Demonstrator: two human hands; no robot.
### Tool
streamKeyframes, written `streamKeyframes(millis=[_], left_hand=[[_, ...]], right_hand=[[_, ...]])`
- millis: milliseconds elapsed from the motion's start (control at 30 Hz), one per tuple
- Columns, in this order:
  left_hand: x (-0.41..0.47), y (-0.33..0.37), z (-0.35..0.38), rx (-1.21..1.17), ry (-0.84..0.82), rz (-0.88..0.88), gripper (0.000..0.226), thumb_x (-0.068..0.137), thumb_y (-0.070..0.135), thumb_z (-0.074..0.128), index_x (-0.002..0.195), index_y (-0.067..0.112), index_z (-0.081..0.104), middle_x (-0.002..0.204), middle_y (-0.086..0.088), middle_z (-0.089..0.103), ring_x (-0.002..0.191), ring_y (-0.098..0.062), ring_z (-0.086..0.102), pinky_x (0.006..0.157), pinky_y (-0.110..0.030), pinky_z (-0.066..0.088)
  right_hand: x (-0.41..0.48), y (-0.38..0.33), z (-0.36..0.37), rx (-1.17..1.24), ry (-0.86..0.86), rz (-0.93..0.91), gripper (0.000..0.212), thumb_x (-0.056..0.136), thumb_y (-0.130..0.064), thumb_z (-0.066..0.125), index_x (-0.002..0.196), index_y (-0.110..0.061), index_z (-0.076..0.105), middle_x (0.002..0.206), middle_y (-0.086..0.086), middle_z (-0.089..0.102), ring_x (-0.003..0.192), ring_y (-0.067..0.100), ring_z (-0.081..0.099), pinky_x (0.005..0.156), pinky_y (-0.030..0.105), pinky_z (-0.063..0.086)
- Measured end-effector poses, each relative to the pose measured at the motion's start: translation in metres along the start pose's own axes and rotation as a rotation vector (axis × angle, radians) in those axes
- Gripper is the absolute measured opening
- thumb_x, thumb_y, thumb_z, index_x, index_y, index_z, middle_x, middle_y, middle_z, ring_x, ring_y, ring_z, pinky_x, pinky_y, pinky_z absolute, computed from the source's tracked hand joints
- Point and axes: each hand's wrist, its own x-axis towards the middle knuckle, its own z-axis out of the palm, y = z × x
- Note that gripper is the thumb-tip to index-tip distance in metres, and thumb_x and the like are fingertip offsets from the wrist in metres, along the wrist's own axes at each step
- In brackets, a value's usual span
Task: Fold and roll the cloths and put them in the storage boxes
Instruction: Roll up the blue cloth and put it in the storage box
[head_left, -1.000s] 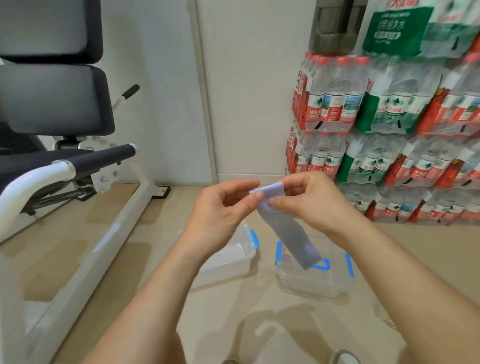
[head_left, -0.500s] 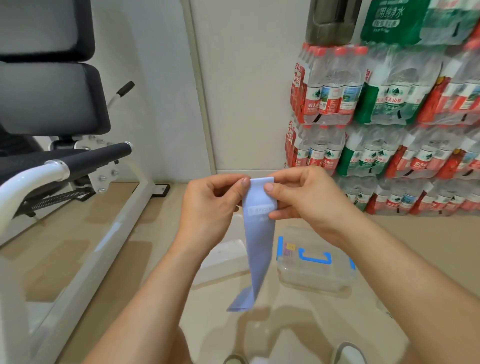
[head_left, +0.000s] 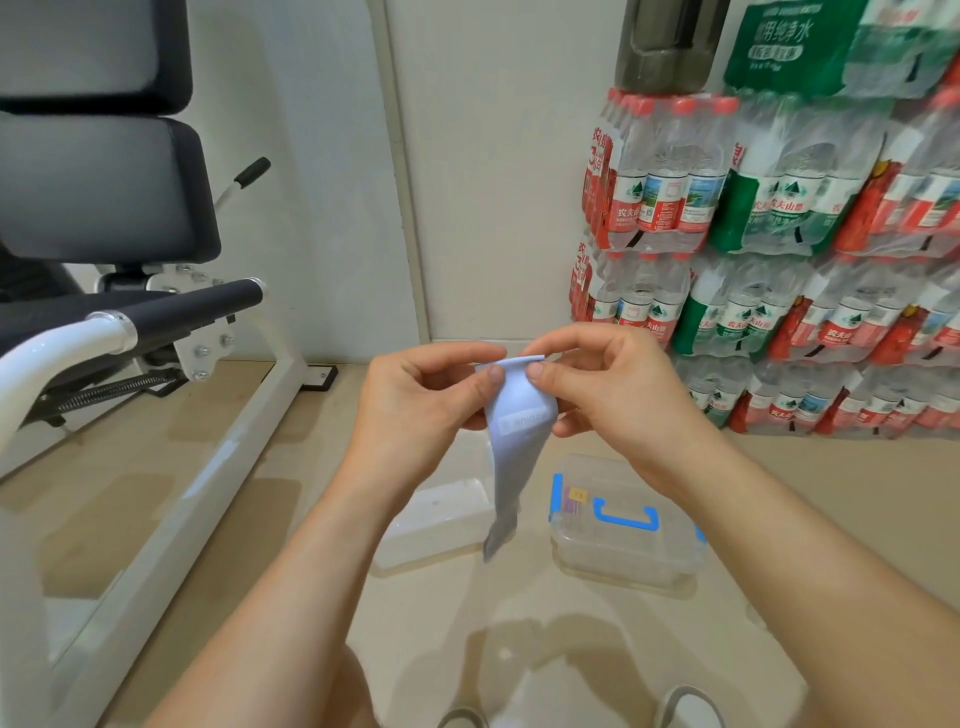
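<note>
Pale-blue cloth (head_left: 517, 441), folded into a narrow strip, hangs between our hands: our left hand (head_left: 421, 405) and right hand (head_left: 618, 405) each pinch its top edge. Below them sit two clear storage boxes (head_left: 628, 540).

Forearms extended, left hand (head_left: 421, 410) and right hand (head_left: 623, 405) close together, thumbs and forefingers apparently pinching the cloth (head_left: 519, 415)

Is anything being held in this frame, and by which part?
A light blue cloth, by its top edge: the left hand pinches the left corner, the right hand the right corner. The rest hangs free.
</note>
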Motion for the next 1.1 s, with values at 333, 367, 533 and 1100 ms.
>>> streamKeyframes(millis=[333, 367, 533, 1100], left_hand=[[0.0012, -0.0052, 0.0051, 0.203, 0.106, 0.157, 0.022, 0.077, -0.002, 0.068, 0.072, 0.019, 0.072, 0.059, 0.014, 0.065, 0.057, -0.003, 0.058, 0.059, -0.015, 0.048], [0.0008, -0.0052, 0.0051, 0.209, 0.111, 0.166, 0.023, 0.076, -0.002, 0.068, 0.071, 0.019, 0.072, 0.060, 0.014, 0.066, 0.058, -0.004, 0.059, 0.060, -0.016, 0.049], [0.0005, -0.0037, 0.0052, 0.130, 0.098, 0.093, 0.018, 0.077, -0.003, 0.069, 0.076, 0.015, 0.074, 0.065, 0.010, 0.069, 0.063, -0.005, 0.063, 0.064, -0.017, 0.051], [-0.0001, -0.0008, 0.0036, -0.008, 0.070, -0.053, 0.015, 0.075, 0.002, 0.075, 0.086, 0.012, 0.075, 0.077, -0.003, 0.074, 0.072, -0.011, 0.068, 0.067, -0.020, 0.055]], right_hand=[[0.0015, 0.0011, 0.0040, 0.110, -0.056, 0.093, 0.010, 0.087, -0.012, 0.065, 0.090, -0.015, 0.074, 0.078, 0.007, 0.071, 0.058, 0.016, 0.062, 0.047, 0.022, 0.047], [0.0017, 0.0015, 0.0038, 0.110, -0.056, 0.091, 0.010, 0.087, -0.015, 0.066, 0.092, -0.014, 0.074, 0.079, 0.007, 0.072, 0.058, 0.015, 0.063, 0.047, 0.021, 0.047], [0.0010, 0.0017, 0.0030, 0.030, -0.024, 0.065, 0.007, 0.085, -0.010, 0.068, 0.086, -0.014, 0.074, 0.077, 0.005, 0.075, 0.060, 0.009, 0.063, 0.047, 0.018, 0.044], [0.0013, -0.0003, 0.0006, -0.070, -0.007, -0.045, 0.013, 0.084, -0.001, 0.067, 0.082, -0.013, 0.071, 0.079, 0.014, 0.073, 0.054, 0.009, 0.057, 0.048, 0.019, 0.047]])
